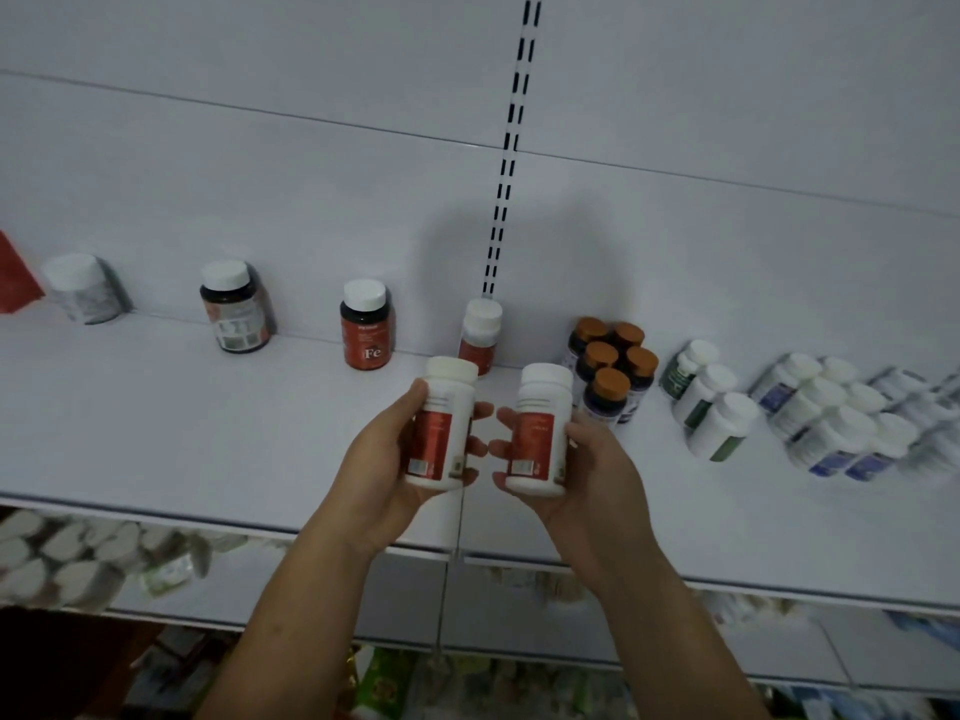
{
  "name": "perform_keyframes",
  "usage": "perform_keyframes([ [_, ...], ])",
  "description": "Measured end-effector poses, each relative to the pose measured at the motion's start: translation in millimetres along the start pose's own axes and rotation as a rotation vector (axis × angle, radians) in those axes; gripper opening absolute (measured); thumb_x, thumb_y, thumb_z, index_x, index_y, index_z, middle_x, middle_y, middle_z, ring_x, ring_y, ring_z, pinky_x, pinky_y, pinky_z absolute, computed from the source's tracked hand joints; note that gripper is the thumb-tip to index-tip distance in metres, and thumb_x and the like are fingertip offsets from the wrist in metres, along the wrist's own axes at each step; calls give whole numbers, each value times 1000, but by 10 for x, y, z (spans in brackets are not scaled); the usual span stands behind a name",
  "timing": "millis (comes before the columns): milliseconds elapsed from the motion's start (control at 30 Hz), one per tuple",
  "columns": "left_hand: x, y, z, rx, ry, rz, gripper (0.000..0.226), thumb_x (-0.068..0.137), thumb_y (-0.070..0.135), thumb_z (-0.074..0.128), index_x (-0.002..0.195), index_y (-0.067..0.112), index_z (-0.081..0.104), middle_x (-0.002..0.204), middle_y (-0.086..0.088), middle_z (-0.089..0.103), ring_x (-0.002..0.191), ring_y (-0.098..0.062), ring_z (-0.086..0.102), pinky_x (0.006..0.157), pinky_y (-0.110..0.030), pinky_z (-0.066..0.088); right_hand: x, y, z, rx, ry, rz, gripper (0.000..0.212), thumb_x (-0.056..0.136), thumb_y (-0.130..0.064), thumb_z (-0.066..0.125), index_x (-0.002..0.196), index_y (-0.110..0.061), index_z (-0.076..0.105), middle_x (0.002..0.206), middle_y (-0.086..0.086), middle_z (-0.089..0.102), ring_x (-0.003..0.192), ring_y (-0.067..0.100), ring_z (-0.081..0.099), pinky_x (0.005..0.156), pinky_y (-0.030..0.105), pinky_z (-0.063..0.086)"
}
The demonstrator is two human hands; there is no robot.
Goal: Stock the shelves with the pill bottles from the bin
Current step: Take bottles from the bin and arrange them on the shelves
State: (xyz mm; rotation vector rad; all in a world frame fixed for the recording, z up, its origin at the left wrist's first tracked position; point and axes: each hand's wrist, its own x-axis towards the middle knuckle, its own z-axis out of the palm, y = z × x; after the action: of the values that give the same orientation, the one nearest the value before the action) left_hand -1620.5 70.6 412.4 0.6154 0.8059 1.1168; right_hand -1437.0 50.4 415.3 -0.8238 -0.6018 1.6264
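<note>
The left hand (395, 459) holds a white-capped, red-labelled bottle (441, 423) upright, its fingers (480, 410) curled round it. The right hand (587, 459) grips a twin bottle (537, 431) the same way. Both are over the white shelf (208, 433), side by side. Their caps are on, so the contents are hidden. A third red bottle (480, 335) stands behind them by the back panel (260, 174). To the left is an Fe bottle (365, 324). To the right are orange-capped bottles (608, 371), green-labelled bottles (711, 402) and blue-labelled bottles (831, 413). The lower shelves are blurred.
</note>
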Motion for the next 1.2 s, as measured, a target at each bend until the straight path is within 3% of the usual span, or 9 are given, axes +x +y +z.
perform_keyframes([
  [367,34,-82,-80,68,59,61,50,102,45,49,137,11,63,127,-16,73,96,-29,72,90,-46,57,144,67,-106,-140,-10,-12,36,103,-4,41,129,-10,66,113,23,72,97,34,68,87,53,56],
  [533,40,-95,-83,86,82,103,56,96,45,54,140,11,61,127,-16,73,94,-28,73,85,-42,59,290,150,-152,-380,61,-135,30,100,-4,61,125,-19,69,114,13,75,110,36,71,95,54,59],
  [700,57,-80,-88,97,99,138,55,96,45,53,141,13,60,126,-15,74,95,-28,74,82,-40,63,593,206,-138,-637,119,-272,49,90,-10,79,132,-27,61,119,-7,73,110,10,71,90,31,61],
  [833,60,-65,-109,119,112,160,55,97,45,53,141,13,59,126,-15,74,94,-29,74,77,-38,64,930,289,-99,-748,153,-309,60,84,-5,83,129,-31,53,120,-19,63,112,-2,61,102,36,56],
  [933,66,-54,-132,134,120,175,56,96,46,53,141,13,59,125,-14,74,95,-29,74,77,-38,63,1130,339,-74,-752,174,-318,62,83,-3,83,130,-28,50,120,-14,62,111,2,62,99,37,58],
  [1033,63,-46,-136,134,120,187,52,97,43,52,139,12,60,123,-14,75,93,-28,75,77,-38,64,1240,381,-50,-760,184,-335,66,83,-4,83,130,-32,46,117,-14,60,108,7,63,87,26,56],
  [1200,62,-42,-149,129,124,195,47,101,39,50,137,12,61,121,-15,75,90,-28,75,76,-38,63,1350,451,-33,-812,175,-334,67,81,-5,85,133,-28,49,118,-13,61,111,13,64,99,37,57],
])
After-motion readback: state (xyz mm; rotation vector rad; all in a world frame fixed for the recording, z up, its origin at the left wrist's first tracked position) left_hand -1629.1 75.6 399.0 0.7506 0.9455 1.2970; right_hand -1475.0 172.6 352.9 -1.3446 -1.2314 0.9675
